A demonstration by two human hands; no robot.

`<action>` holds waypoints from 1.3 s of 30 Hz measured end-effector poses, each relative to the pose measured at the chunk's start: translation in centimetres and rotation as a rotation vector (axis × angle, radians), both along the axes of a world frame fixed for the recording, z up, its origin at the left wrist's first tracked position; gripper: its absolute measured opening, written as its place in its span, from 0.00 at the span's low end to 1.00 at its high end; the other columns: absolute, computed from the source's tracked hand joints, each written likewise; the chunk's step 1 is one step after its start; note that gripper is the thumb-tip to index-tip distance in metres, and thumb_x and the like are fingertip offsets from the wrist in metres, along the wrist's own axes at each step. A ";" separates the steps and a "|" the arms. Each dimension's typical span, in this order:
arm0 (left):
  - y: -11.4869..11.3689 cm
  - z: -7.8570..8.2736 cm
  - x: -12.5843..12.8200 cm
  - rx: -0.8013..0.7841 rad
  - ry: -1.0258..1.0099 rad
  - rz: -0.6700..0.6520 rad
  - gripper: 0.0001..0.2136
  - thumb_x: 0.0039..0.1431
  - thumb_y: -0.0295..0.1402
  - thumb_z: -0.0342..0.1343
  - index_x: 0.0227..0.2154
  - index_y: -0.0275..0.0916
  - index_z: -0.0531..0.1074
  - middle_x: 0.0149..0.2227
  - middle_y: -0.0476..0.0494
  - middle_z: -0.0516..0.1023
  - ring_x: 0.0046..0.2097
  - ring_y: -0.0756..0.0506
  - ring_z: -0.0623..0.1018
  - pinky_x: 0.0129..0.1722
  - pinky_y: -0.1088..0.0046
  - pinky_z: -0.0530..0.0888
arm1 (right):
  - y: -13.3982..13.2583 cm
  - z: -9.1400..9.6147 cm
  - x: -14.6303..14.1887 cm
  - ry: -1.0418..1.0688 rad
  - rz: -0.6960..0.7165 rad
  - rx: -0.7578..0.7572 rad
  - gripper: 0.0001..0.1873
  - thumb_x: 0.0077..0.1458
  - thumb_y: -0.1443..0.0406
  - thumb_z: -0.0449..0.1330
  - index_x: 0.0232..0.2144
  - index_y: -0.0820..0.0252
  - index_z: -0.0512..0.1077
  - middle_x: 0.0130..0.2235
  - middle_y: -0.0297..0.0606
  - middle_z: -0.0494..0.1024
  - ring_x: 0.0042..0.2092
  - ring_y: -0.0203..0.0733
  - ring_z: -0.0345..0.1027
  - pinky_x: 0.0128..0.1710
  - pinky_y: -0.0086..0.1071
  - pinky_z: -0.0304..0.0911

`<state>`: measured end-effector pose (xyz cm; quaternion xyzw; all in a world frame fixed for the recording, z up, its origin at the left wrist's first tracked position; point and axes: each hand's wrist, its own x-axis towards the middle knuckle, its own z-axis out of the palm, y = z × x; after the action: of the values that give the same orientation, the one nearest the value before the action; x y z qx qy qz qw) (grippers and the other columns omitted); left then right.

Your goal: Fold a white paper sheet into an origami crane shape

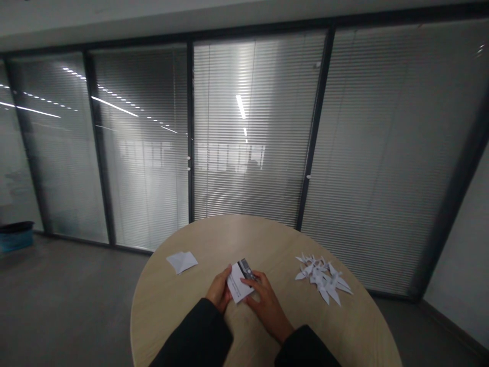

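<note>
so the left hand (pixel 220 289) and right hand (pixel 265 302) are both clamped on that folded printed paper (pixel 237 286) between them, with a bunch of pointy paper shapes (pixel 320 276) right of the right hand and white paper (pixel 182 261) beyond the left

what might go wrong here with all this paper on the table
The folded pile lies loose near the right edge of the table, so an outward sweep of the right hand might knock pieces off.

The white sheets sit near the left edge with nothing on top, so a brush of a sleeve could slide them off.

The printed paper is between both hands; uneven pressure could crease it.
</note>
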<state>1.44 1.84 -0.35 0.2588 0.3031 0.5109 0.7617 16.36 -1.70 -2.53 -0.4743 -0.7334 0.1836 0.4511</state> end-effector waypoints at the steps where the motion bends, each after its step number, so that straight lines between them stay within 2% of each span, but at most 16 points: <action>1: 0.0 0.0 0.0 -0.002 -0.012 -0.003 0.13 0.62 0.33 0.46 0.39 0.27 0.70 0.25 0.40 0.79 0.24 0.47 0.78 0.26 0.73 0.76 | 0.0 0.1 0.0 0.008 0.001 0.002 0.22 0.45 0.72 0.59 0.44 0.50 0.73 0.53 0.38 0.63 0.56 0.46 0.58 0.58 0.41 0.55; 5: 0.1 0.1 -0.1 0.004 -0.040 -0.017 0.14 0.62 0.34 0.46 0.40 0.25 0.70 0.27 0.38 0.79 0.25 0.46 0.78 0.29 0.71 0.77 | -0.1 0.3 -0.1 0.056 -0.010 0.016 0.17 0.47 0.69 0.60 0.41 0.52 0.74 0.51 0.39 0.65 0.55 0.45 0.60 0.57 0.40 0.57; 11: -0.3 0.6 -0.1 0.019 -0.029 0.017 0.11 0.62 0.29 0.46 0.39 0.25 0.70 0.29 0.37 0.79 0.28 0.47 0.79 0.29 0.73 0.77 | 0.1 0.6 0.0 0.133 -0.052 0.051 0.10 0.49 0.61 0.61 0.36 0.53 0.77 0.47 0.40 0.71 0.50 0.46 0.64 0.54 0.41 0.59; 19: -0.5 0.3 -0.3 0.135 -0.009 0.019 0.07 0.59 0.25 0.50 0.36 0.27 0.72 0.32 0.36 0.79 0.32 0.45 0.79 0.32 0.71 0.79 | 0.3 1.4 0.3 0.278 -0.069 -0.028 0.14 0.50 0.53 0.59 0.32 0.55 0.78 0.43 0.42 0.74 0.48 0.47 0.67 0.52 0.39 0.60; 25: -0.3 -0.2 -0.3 0.163 0.025 -0.028 0.07 0.58 0.27 0.53 0.35 0.27 0.72 0.32 0.36 0.79 0.30 0.46 0.79 0.32 0.72 0.79 | 0.4 1.9 0.4 0.384 -0.065 -0.089 0.22 0.47 0.47 0.59 0.29 0.59 0.78 0.39 0.44 0.77 0.43 0.50 0.71 0.45 0.38 0.64; 30: -0.3 -0.3 -0.3 0.174 0.052 -0.063 0.07 0.56 0.28 0.57 0.34 0.28 0.73 0.32 0.37 0.79 0.30 0.47 0.79 0.33 0.72 0.78 | 0.5 1.9 0.6 0.410 -0.139 -0.133 0.24 0.43 0.45 0.60 0.26 0.60 0.76 0.31 0.41 0.79 0.37 0.50 0.72 0.39 0.36 0.64; 34: -0.4 -0.3 -0.3 0.191 0.069 -0.100 0.13 0.51 0.33 0.62 0.37 0.30 0.73 0.35 0.37 0.79 0.31 0.47 0.79 0.34 0.72 0.77 | 0.5 1.8 0.7 0.430 -0.140 -0.141 0.22 0.44 0.46 0.59 0.25 0.60 0.74 0.28 0.39 0.78 0.34 0.48 0.72 0.36 0.34 0.64; 36: -0.5 -0.3 -0.3 0.220 0.077 -0.117 0.18 0.45 0.35 0.66 0.38 0.31 0.73 0.36 0.37 0.78 0.34 0.46 0.79 0.36 0.71 0.76 | 0.5 1.7 0.8 0.446 -0.135 -0.135 0.21 0.45 0.47 0.59 0.26 0.60 0.73 0.28 0.38 0.78 0.33 0.47 0.71 0.35 0.33 0.64; 39: -0.6 -0.4 -0.2 0.296 0.105 -0.121 0.26 0.33 0.33 0.72 0.39 0.34 0.72 0.35 0.40 0.79 0.36 0.44 0.78 0.38 0.69 0.74 | 0.7 1.4 0.9 0.463 -0.151 -0.126 0.19 0.44 0.49 0.61 0.26 0.59 0.71 0.28 0.37 0.77 0.33 0.47 0.71 0.34 0.33 0.63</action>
<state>1.25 1.22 -0.77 0.4122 0.2478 0.4887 0.7279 17.28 -0.95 -1.09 -0.5003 -0.5602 0.2984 0.5890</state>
